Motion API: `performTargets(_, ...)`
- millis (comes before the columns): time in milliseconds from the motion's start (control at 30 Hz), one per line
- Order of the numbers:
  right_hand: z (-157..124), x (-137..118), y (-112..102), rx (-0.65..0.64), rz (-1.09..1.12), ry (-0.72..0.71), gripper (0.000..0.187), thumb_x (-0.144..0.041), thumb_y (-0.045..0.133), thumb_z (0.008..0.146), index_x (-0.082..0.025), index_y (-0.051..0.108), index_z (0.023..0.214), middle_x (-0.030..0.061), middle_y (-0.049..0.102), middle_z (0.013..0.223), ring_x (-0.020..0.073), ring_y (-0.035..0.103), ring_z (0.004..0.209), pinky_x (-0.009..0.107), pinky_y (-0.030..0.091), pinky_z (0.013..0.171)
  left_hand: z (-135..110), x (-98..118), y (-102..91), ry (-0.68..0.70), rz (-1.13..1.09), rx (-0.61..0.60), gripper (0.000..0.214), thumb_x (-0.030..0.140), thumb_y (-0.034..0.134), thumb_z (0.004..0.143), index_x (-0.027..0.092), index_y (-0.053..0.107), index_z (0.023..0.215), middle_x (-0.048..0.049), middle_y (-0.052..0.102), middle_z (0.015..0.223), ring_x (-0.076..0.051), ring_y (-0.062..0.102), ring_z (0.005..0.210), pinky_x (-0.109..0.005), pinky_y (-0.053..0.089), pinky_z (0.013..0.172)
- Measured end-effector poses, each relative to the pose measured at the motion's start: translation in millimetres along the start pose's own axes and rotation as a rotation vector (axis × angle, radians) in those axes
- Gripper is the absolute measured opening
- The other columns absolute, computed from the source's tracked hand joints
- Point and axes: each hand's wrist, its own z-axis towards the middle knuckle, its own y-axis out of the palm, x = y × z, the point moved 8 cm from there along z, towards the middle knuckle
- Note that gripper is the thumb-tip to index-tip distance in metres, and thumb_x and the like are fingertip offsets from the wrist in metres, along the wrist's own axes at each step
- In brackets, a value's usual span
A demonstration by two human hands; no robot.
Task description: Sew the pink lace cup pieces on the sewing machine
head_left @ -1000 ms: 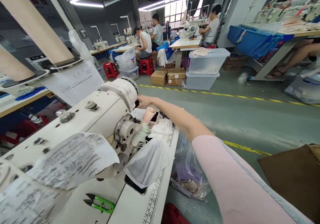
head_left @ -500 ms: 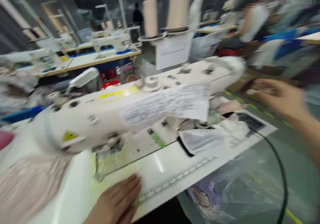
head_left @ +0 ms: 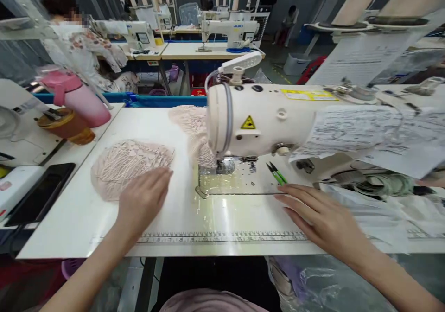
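My left hand rests over the lower right edge of a pale pink lace piece, its fingers stretched forward and close together, the fingertips partly hidden. More pink lace lies beside and behind the head of a white sewing machine, reaching toward the needle area. My right hand lies with fingers extended and apart on the machine bed, just in front of green tweezers with dark tips; nothing shows in its grasp. A measuring tape strip runs along the front of the white table.
A pink bottle, an amber cup and a black phone stand or lie at the left. Papers hang on the machine's arm. Rolled green trim and white cloth lie at right. A person sits at the back left.
My view has swung left and levelled. My right hand has come from beyond the table's right end onto the machine bed. My left hand has moved left from the table front to the lace.
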Motion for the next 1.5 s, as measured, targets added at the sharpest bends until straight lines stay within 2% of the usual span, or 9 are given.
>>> performTargets(133,44,-10,59,-0.031,-0.028,-0.022,0.049,-0.049,0.03,0.099,-0.033,0.045,0.143,0.0026,0.05,0.145,0.0271,0.045,0.137,0.054,0.041,0.113,-15,-72,3.8,-0.282,0.145,-0.04,0.031,0.027,0.046,0.097,0.013,0.065,0.117,-0.0114,0.068,0.12,-0.027,0.065,0.106,-0.037,0.053,0.082)
performTargets(400,59,28,82,-0.002,-0.105,0.096,0.06,-0.058,0.026,0.097,-0.031,0.032,0.15,0.008,0.051,0.144,0.0295,0.049,0.133,0.055,0.04,0.113,-14,-85,14.8,-0.301,0.23,-0.103,0.03,0.029,0.044,0.097,0.016,0.07,0.105,-0.0095,0.07,0.092,-0.025,0.063,0.085,-0.034,0.045,0.064)
performTargets(633,68,6,61,0.109,-0.056,-0.005,0.057,-0.058,0.03,0.097,-0.03,0.041,0.145,0.0096,0.057,0.136,0.0332,0.052,0.129,0.056,0.044,0.109,-34,-147,2.9,-1.024,-0.742,0.21,0.028,0.047,0.062,0.082,0.019,0.067,0.077,-0.0037,0.067,0.084,-0.021,0.061,0.087,-0.032,0.05,0.076)
performTargets(767,74,-18,54,0.125,0.013,-0.095,0.051,-0.052,0.034,0.099,-0.035,0.038,0.147,0.0059,0.061,0.13,0.0309,0.053,0.128,0.056,0.042,0.112,-36,-167,-5.6,-1.142,-0.94,0.337,0.039,0.051,0.043,0.089,0.02,0.066,0.093,-0.0084,0.069,0.091,-0.025,0.064,0.095,-0.039,0.056,0.078)
performTargets(867,80,-41,52,0.086,0.071,-0.165,0.048,-0.046,0.037,0.1,-0.04,0.036,0.147,0.002,0.06,0.134,0.0274,0.055,0.126,0.053,0.043,0.113,-31,-135,3.8,-1.105,-1.16,0.272,0.042,0.051,0.044,0.091,0.019,0.066,0.107,-0.0097,0.071,0.097,-0.025,0.065,0.099,-0.041,0.056,0.083)
performTargets(967,83,-62,54,0.02,0.122,-0.232,0.045,-0.04,0.039,0.101,-0.037,0.041,0.145,0.0016,0.055,0.14,0.0253,0.054,0.128,0.051,0.047,0.109,-17,-57,27.0,-0.895,-1.269,-0.116,0.036,0.046,0.046,0.094,0.02,0.069,0.102,-0.0066,0.073,0.09,-0.022,0.067,0.087,-0.039,0.058,0.078)
performTargets(1100,84,-74,55,0.012,0.18,-0.3,0.039,-0.025,0.043,0.1,-0.026,0.052,0.137,0.0047,0.059,0.136,0.0234,0.055,0.128,0.05,0.049,0.108,-4,61,41.2,-0.235,-1.135,-0.678,0.033,0.033,0.039,0.1,0.022,0.068,0.087,-0.0007,0.071,0.081,-0.016,0.066,0.083,-0.037,0.052,0.097)
performTargets(1300,82,-74,54,0.107,0.301,-0.373,0.027,-0.012,0.048,0.094,-0.019,0.068,0.11,0.0062,0.07,0.116,0.0196,0.063,0.112,0.044,0.056,0.098,16,83,39.4,0.149,-0.547,-0.321,0.025,0.023,0.046,0.097,0.017,0.062,0.114,-0.008,0.068,0.115,-0.021,0.064,0.104,-0.033,0.054,0.084)
performTargets(1500,83,-73,58,0.159,0.201,-0.538,0.024,-0.009,0.049,0.091,-0.017,0.071,0.093,0.0015,0.073,0.098,0.017,0.064,0.099,0.036,0.055,0.092,20,100,57.8,0.428,-0.215,-0.213,0.029,0.017,0.046,0.095,0.012,0.062,0.119,-0.0099,0.069,0.116,-0.025,0.065,0.101,-0.039,0.053,0.084)
